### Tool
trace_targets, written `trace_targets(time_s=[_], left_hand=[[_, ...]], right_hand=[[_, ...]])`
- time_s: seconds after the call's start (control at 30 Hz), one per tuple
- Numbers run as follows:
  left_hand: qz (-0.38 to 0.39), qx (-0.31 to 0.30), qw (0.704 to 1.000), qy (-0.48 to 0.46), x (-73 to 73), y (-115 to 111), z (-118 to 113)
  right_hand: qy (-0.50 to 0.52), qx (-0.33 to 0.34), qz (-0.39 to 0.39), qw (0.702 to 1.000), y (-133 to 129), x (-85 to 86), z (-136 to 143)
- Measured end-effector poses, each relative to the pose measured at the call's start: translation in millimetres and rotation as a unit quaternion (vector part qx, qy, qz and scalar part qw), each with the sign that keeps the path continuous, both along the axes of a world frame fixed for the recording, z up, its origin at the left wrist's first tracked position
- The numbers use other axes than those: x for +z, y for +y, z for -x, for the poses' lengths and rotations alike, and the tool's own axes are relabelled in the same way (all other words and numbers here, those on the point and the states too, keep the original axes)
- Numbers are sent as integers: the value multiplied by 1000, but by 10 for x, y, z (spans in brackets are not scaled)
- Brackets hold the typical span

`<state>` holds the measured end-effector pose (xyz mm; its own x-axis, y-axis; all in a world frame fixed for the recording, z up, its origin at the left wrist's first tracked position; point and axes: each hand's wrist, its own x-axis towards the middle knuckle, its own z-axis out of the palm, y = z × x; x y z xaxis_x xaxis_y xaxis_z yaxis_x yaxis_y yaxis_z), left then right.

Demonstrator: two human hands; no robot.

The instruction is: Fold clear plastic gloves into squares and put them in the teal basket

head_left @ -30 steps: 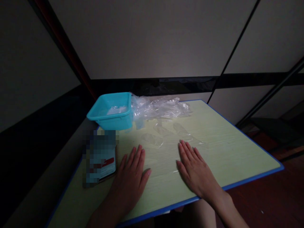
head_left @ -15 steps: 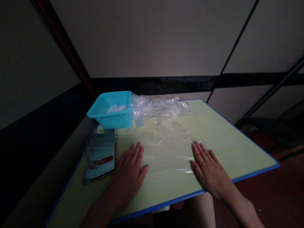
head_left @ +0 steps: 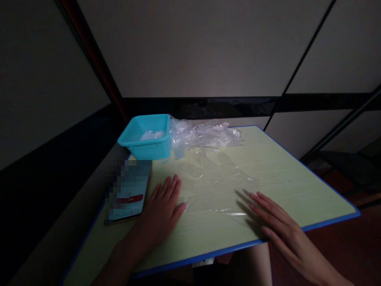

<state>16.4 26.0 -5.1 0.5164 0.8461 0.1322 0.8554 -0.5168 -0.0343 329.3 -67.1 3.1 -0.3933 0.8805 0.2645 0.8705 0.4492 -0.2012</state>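
Note:
A clear disposable plastic glove lies spread on the table, its finger shapes pointing to the far side. My left hand rests flat at the glove's left edge, fingers stretched out and nothing in its grasp. Above the table's front right edge hovers my right hand, open and empty, with its shadow falling on the tabletop beside the glove's right edge.
At the back left stands a turquoise basket with pale, see-through material inside. Crumpled clear plastic lies beside it along the back edge. A phone-like device, partly pixelated, is left of my left hand. A wall panel rises behind.
My right hand has lifted off the glove and moved right and toward me, its fingers parting. My left hand stays flat in place. The view has shifted slightly.

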Motion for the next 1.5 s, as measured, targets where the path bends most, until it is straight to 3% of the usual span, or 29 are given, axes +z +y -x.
trace_targets(time_s=[0.27,0.93,1.3,1.5], left_hand=[[4,3,1000,4,-14,2,5],[-18,-1,1000,-23,-11,5,54],[-35,31,990,-135,-41,33,129],[-70,59,974,-209,79,-3,47]], right_hand=[[-50,67,-6,996,-71,13,-14],[-39,62,-35,997,-67,-13,-9],[-34,60,-53,996,-79,-81,-14],[-89,104,-88,987,-136,-46,314]])
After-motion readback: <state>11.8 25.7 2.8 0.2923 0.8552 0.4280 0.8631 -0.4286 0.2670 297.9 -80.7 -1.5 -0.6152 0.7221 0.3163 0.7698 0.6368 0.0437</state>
